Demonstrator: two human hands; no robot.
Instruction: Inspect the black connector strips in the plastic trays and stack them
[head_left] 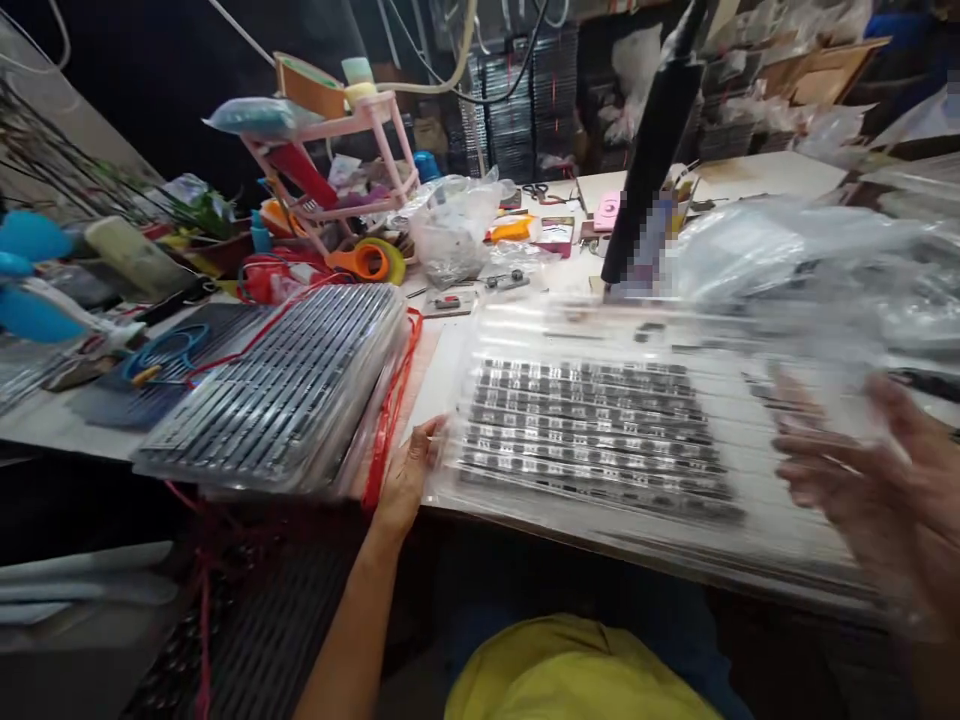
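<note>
A clear plastic tray (592,440) lies on the white table in front of me, with rows of small dark and silvery parts in it. My left hand (409,475) grips the tray's left edge, its fingers closed around the rim. On the right, my right hand (877,480) is smeared by motion beside the tray's far end. Clear plastic blurs around its fingers, and whether it holds any is not plain. To the left of the tray sits a stack of filled clear trays (277,385), with red ribbon (394,410) along its side.
A black post (652,170) rises behind the tray. Plastic bags (787,240) are heaped at the back right. Beyond the stack stand a pink rack (337,150) and an orange tape dispenser (367,262). A blue fan (37,275) is at far left. The table's front edge (637,560) runs near my lap.
</note>
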